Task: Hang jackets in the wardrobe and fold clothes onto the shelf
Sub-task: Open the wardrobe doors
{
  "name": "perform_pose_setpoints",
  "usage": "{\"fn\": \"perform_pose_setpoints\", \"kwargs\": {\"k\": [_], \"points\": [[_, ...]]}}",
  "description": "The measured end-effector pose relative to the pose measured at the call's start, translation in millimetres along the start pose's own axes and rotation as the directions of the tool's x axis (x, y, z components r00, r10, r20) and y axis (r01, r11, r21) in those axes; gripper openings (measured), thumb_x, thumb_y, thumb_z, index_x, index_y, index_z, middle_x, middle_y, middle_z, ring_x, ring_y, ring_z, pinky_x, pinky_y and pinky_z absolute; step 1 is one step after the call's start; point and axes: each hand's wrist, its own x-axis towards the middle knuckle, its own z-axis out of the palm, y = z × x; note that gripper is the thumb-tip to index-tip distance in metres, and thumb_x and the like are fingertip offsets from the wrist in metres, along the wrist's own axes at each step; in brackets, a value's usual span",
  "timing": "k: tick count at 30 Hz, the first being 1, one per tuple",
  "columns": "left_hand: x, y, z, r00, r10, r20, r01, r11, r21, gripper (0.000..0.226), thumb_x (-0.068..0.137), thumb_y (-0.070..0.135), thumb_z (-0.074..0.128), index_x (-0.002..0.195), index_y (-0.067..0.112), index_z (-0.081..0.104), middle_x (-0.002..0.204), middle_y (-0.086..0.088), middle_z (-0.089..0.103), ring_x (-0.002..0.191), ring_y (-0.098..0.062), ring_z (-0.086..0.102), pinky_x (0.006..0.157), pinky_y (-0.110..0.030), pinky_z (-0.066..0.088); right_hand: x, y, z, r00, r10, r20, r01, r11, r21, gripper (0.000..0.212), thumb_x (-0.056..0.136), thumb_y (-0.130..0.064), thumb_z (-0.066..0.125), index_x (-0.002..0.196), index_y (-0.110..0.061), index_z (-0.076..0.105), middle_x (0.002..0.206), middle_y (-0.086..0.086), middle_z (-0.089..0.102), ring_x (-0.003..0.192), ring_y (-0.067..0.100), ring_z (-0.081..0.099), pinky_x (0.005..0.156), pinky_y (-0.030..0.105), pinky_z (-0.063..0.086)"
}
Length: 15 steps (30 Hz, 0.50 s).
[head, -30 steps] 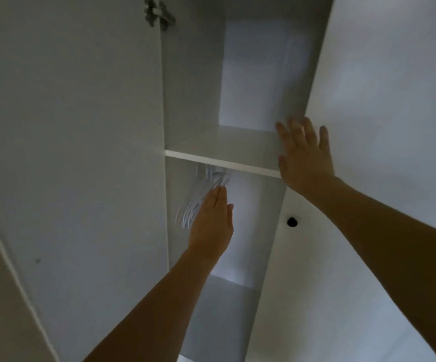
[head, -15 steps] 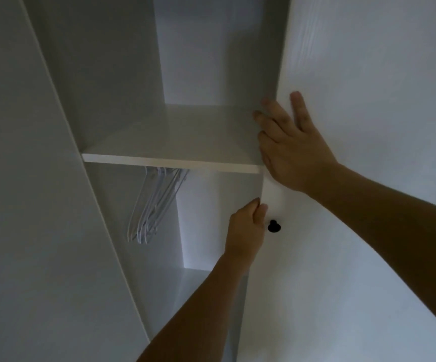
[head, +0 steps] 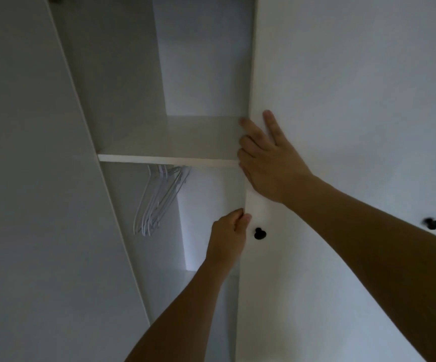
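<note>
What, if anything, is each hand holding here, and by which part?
The left hand grips the wardrobe door by its free edge, beside the black knob. The right hand curls its fingers round the same edge, higher up, at shelf level.

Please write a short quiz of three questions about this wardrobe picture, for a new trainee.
1. True or false: clothes lie folded on the shelf.
2. Where do the white hangers hang? A) under the shelf B) on the black knob C) from the left hand
3. Fill in: the right hand holds the edge of the wardrobe ____.

Key: 1 false. 2 A. 3 door; the left hand grips the same edge lower down, beside the knob.
</note>
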Motion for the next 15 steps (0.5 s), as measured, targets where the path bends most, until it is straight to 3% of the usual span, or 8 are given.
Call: {"fn": "perform_pose_setpoints", "kwargs": {"k": [3, 7, 11, 15], "points": [[-45.5, 20.7, 2.5, 0.999, 0.013, -0.049, -0.009, 0.997, 0.078, 0.036, 0.100, 0.028, 0.048, 0.070, 0.009, 0.052, 0.054, 0.001, 0.046, 0.049, -0.009, 0.037, 0.052, -0.023, 0.032, -22.3, -2.2, -40.3, 1.000, -0.013, -0.027, 0.014, 1.000, 0.022, 0.028, 0.098, -0.023, 0.043, 0.103, -0.006, 0.066, 0.113, 0.013, 0.058, 0.141, 0.036, 0.031, 0.114, 0.062, 0.019], [-115.3, 56.7, 18.4, 0.993, 0.020, -0.114, -0.003, 0.989, 0.150, 0.032, 0.100, 0.030, 0.050, 0.079, 0.010, 0.061, 0.064, 0.003, 0.062, 0.055, -0.010, 0.055, 0.056, -0.022, 0.046, -67.2, 0.3, -97.9, 0.994, -0.017, -0.111, 0.026, 0.996, 0.083, 0.029, 0.099, -0.020, 0.039, 0.098, -0.008, 0.066, 0.110, 0.011, 0.060, 0.140, 0.034, 0.034, 0.114, 0.060, 0.021], [-181.8, 97.9, 48.4, 0.982, 0.027, -0.189, 0.009, 0.982, 0.189, 0.029, 0.098, 0.032, 0.053, 0.073, 0.018, 0.059, 0.058, 0.012, 0.056, 0.051, -0.001, 0.053, 0.053, -0.008, 0.040, -123.7, 15.5, -149.8, 0.990, -0.045, -0.131, 0.061, 0.991, 0.121, 0.036, 0.102, -0.019, 0.030, 0.101, -0.009, 0.065, 0.116, 0.012, 0.060, 0.141, 0.033, 0.031, 0.114, 0.059, 0.018], [-228.3, 138.6, 80.5, 0.984, -0.015, -0.176, 0.055, 0.973, 0.226, 0.027, 0.094, 0.037, 0.057, 0.084, 0.014, 0.066, 0.073, 0.005, 0.068, 0.063, -0.007, 0.063, 0.066, -0.019, 0.054, -181.8, 45.0, -190.5, 0.985, -0.085, -0.152, 0.103, 0.988, 0.116, 0.031, 0.102, -0.025, 0.036, 0.104, -0.011, 0.063, 0.125, 0.011, 0.058, 0.142, 0.032, 0.031, 0.114, 0.060, 0.018]]}}
